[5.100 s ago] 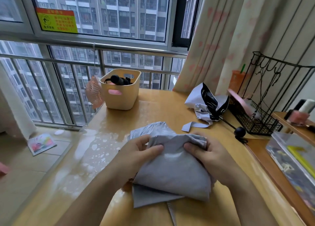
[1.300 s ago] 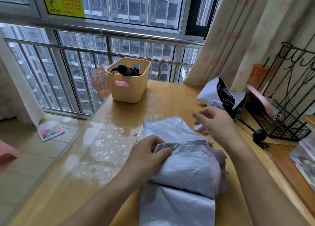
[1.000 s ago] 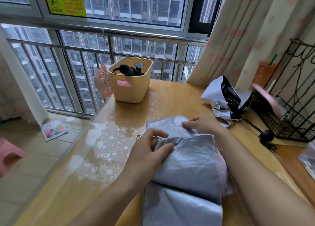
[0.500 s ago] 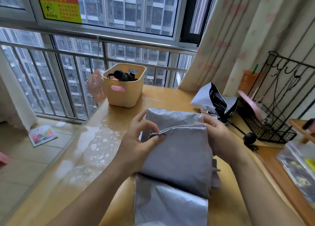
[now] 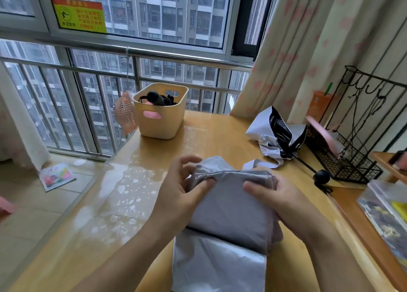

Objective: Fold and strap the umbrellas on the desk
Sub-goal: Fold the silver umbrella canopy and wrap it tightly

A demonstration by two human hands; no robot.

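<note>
Both hands grip the grey umbrella (image 5: 229, 206) at frame centre, over the desk (image 5: 141, 199): left hand (image 5: 178, 195) pinches its left top edge, right hand (image 5: 275, 195) clamps the right. Second, black-and-white umbrella (image 5: 275, 135) lies unfolded, right of centre.

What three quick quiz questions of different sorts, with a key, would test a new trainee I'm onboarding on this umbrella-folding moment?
1. True or false: both hands grip the grey umbrella.
2. Multiple choice: the white-and-black umbrella lies (A) inside the basket, (B) on the desk beside the wire rack, (C) on the floor.
3. Fill in: the black object rests in the yellow ____.

Key
1. True: the left hand and right hand pinch the folded canopy's upper edge.
2. B: it lies on the desk, next to the wire rack.
3. Basket.
</note>
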